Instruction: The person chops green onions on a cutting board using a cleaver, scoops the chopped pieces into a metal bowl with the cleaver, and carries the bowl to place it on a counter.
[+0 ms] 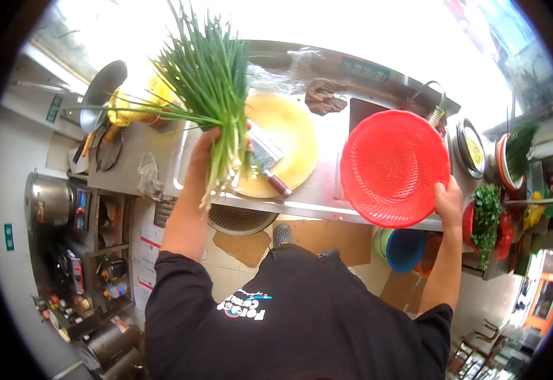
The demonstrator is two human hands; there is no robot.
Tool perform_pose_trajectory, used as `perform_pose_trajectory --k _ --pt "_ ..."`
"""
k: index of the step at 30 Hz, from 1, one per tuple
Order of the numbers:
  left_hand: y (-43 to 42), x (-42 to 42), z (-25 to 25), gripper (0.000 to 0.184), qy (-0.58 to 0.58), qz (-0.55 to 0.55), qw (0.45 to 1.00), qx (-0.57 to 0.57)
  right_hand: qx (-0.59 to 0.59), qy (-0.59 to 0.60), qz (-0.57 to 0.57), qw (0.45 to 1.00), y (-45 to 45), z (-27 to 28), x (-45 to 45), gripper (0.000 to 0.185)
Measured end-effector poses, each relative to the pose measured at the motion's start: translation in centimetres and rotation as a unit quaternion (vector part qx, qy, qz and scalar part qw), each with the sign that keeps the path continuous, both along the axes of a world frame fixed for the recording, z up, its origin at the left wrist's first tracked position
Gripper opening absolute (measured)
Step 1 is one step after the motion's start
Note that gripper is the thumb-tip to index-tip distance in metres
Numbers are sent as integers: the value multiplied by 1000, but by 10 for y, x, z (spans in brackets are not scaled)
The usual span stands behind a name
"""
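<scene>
My left hand (212, 138) is closed round a bunch of green onions (216, 82), green tops pointing up and away, white root ends hanging low over the counter's front. In my right hand (448, 199) is the rim of an empty red plastic colander (395, 168), tilted so its inside faces me, above the sink area. Behind the onions lies a round yellowish cutting board (301, 139). A cleaver (270, 155) with a dark red handle rests on the board, its blade partly hidden by the onions.
A crumpled brown bag (324, 97) and clear plastic lie behind the board. The faucet (436, 114) stands at the right, beside bowls and leafy greens (486, 218). A wok (104, 92) is at the left. Below the counter sit a basket (241, 220) and a blue bucket (405, 249).
</scene>
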State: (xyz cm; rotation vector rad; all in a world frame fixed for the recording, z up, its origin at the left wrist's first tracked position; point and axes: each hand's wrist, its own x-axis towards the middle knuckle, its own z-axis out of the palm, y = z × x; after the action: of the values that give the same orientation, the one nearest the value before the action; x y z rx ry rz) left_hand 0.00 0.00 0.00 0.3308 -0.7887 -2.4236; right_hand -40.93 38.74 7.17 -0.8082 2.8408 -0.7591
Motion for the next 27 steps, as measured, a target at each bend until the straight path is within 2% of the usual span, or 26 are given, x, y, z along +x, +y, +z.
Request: perform_pose_trajectory --k 2,3,4,5,7,8,9,10,11,12,13,15,17,18,20,23,24,27 --pt "3 -18 -3 57 -13 -24 999 42 -77 -134 -110 982 44 44 11 24" --pt "-21 18 33 57 -129 -17 991 -25 -120 -202 -125 964 51 -35 20 24" --pt "-12 4 17 56 -141 -47 989 -27 -180 -208 -123 953 102 -39 -6 23" --pt "-17 -6 -3 54 -203 -44 978 -11 -253 -215 -117 936 141 -43 -19 23" --pt "-38 -27 -46 46 -296 -132 936 -135 -298 -236 -160 911 192 -42 -27 22" --pt "-24 -42 -70 48 -364 -99 891 -253 -304 -237 -199 901 221 -36 -29 22" --pt "-36 -45 -98 55 -450 -124 798 -381 -326 -245 -233 883 237 -48 -27 22" --pt "-30 -45 -117 64 -450 -74 757 -467 -349 -242 -254 869 252 -65 -26 22" --pt "-16 -54 -112 72 -608 -62 560 -560 -367 -238 -272 857 270 -72 -29 21" --pt "-14 -57 -118 80 -613 -58 548 -566 -379 -211 -303 849 278 -77 -28 21" --pt "-1 -65 -99 80 -674 -58 501 -540 -384 -208 -313 843 287 -85 -31 21" --pt "2 -67 -106 84 -687 -65 493 -530 -417 -183 -367 811 304 -91 -47 21" --pt "-1 -62 -114 87 -654 -52 534 -534 -464 -194 -359 786 314 -97 -77 22" --pt "1 -62 -113 88 -662 -47 526 -533 -474 -209 -387 763 304 -90 -89 23" --pt "-6 -61 -117 95 -698 -56 488 -521 -515 -245 -406 714 302 -102 -135 27" --pt "7 -76 -100 103 -730 -63 450 -510 -558 -269 -382 686 282 -102 -223 28" --pt "13 -81 -95 114 -757 -73 414 -500 -566 -280 -381 675 271 -100 -252 30" --pt "25 -89 -92 119 -789 -64 374 -482 -640 -266 -312 650 233 -86 -321 50"
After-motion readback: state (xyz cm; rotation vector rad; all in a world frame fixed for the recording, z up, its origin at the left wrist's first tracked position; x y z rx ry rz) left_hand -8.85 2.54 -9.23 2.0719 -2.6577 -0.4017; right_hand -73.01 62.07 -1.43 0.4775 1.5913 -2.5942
